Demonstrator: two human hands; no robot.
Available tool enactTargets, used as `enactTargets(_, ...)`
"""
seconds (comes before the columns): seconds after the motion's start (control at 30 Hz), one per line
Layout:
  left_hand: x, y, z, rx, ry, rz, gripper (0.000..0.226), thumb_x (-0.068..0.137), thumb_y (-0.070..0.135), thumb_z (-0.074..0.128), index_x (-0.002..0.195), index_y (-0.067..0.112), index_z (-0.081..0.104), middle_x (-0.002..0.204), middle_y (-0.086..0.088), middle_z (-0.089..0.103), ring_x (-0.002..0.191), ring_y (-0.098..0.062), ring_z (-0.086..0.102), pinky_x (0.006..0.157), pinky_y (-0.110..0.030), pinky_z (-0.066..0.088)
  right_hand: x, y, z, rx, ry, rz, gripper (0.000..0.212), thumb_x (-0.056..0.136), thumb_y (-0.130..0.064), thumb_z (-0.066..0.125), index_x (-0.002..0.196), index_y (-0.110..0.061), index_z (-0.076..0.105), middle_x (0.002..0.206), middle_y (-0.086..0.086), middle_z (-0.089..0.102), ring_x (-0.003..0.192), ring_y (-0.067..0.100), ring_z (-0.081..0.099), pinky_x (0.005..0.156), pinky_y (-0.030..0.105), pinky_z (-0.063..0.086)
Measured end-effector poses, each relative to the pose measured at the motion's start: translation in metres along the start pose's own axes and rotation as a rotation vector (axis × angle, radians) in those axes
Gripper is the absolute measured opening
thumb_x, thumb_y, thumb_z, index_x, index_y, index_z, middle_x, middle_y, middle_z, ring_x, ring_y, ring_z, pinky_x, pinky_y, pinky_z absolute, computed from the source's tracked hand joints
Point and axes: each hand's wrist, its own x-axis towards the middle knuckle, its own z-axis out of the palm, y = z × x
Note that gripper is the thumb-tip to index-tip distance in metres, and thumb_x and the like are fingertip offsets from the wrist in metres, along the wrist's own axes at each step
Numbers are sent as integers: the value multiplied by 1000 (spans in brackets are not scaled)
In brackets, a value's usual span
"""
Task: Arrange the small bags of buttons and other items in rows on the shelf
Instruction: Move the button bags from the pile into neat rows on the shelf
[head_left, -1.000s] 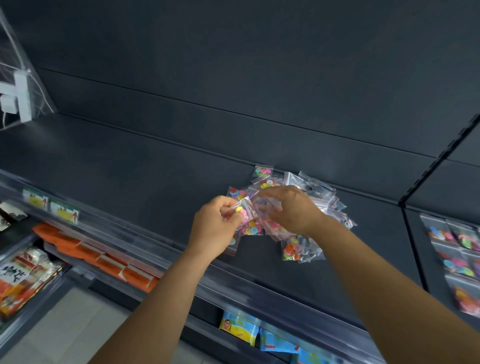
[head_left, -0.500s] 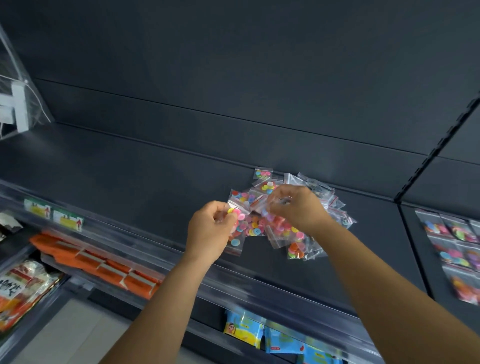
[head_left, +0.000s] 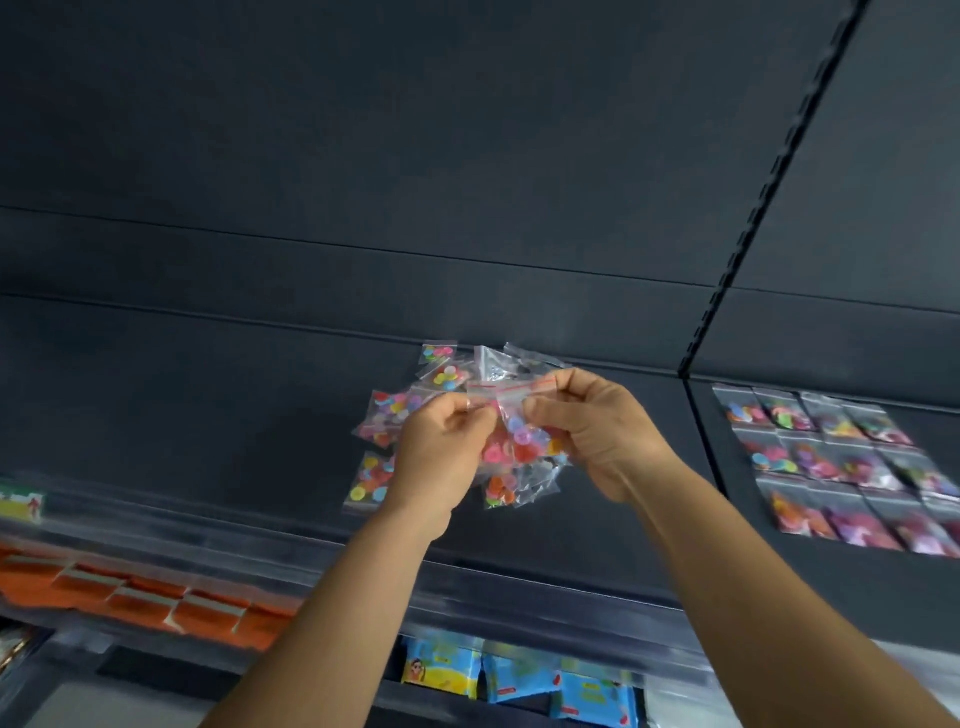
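A loose heap of small clear bags of coloured buttons (head_left: 400, 410) lies on the dark shelf (head_left: 208, 405) near its back wall. Above the heap I hold up small clear bags of buttons (head_left: 519, 441) with red zip strips along their tops. My left hand (head_left: 441, 452) pinches them from the left side. My right hand (head_left: 592, 431) pinches them at the top right edge. To the right, past the shelf divider, several button bags (head_left: 831, 462) lie flat in tidy rows.
A clear plastic rail (head_left: 182, 535) runs along the shelf's front edge with a price label (head_left: 21, 506) at the left. Below it lie orange packets (head_left: 145, 597) and blue packets (head_left: 519, 675). A slotted upright (head_left: 769, 208) divides the shelf bays.
Both hands have lifted off the heap and come together, now holding bags up between them. The view has swung right, showing more of the tidy rows.
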Motion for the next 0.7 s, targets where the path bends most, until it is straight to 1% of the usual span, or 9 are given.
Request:
enactTargets(0.1, -11, 3, 31, -31, -95, -7, 14, 82, 32, 70, 90, 21, 71, 86, 4, 74, 87, -18, 69, 87, -49, 54, -14, 3, -25, -49, 45, -19, 12, 78, 5, 69, 82, -5, 63, 69, 8, 70, 52, 14, 63, 50, 24, 52)
enactTargets(0.27, -30, 5, 85, -71, -167, -51, 23, 80, 44, 69, 88, 22, 72, 86, 4, 74, 88, -15, 70, 83, -41, 55, -37, 3, -80, -51, 167, 24, 12, 78, 1, 70, 82, -7, 63, 79, 15, 69, 62, 22, 67, 62, 36, 57)
enactTargets(0.3, -34, 5, 96, -38, -179, -29, 24, 80, 44, 69, 88, 21, 71, 86, 5, 74, 87, -13, 70, 80, -37, 55, -41, 3, -92, -56, 193, 30, 12, 78, 1, 70, 83, -7, 63, 80, 14, 70, 63, 22, 67, 63, 36, 57)
enactTargets(0.37, -43, 4, 119, 21, -195, 19, 14, 82, 33, 69, 86, 20, 70, 85, 4, 74, 83, -12, 70, 74, -33, 56, -51, 3, -114, -60, 218, 47, 11, 79, -2, 71, 85, -8, 64, 78, 11, 71, 63, 20, 68, 62, 33, 57)
enactTargets(0.4, -47, 4, 130, 19, -196, 17, 6, 84, 27, 67, 86, 21, 70, 86, 1, 74, 82, -14, 71, 73, -33, 57, -56, 3, -125, -55, 220, 59, 10, 80, -4, 71, 87, -8, 65, 79, 10, 72, 66, 19, 69, 62, 32, 57)
enactTargets(0.47, -55, 4, 151, -9, -197, -17, 7, 87, 18, 64, 87, 22, 70, 86, -1, 75, 81, -15, 71, 74, -35, 59, -67, 3, -147, -76, 224, 85, 6, 83, -13, 69, 89, -10, 67, 81, 7, 74, 69, 17, 70, 63, 28, 56)
enactTargets(0.53, -61, 3, 170, -12, -209, -43, 7, 87, 17, 65, 87, 20, 71, 85, -2, 75, 81, -17, 72, 76, -38, 58, -77, 3, -169, -163, 239, 111, 12, 86, -22, 66, 88, -11, 70, 79, 3, 74, 67, 11, 67, 63, 24, 52)
enactTargets(0.6, -68, 2, 188, -5, -222, -64, 5, 85, 18, 66, 84, 21, 71, 83, -1, 75, 81, -18, 72, 77, -39, 58, -88, 2, -190, -217, 240, 138, 16, 88, -24, 63, 87, -10, 70, 75, 0, 73, 64, 7, 64, 61, 21, 50)
enactTargets(0.7, -78, -2, 212, -7, -235, -89, 4, 84, 18, 68, 81, 21, 70, 80, 2, 75, 77, -15, 72, 70, -31, 58, -103, 2, -217, -260, 261, 144, 17, 89, -22, 63, 82, -8, 69, 68, -1, 70, 59, 8, 62, 58, 22, 51)
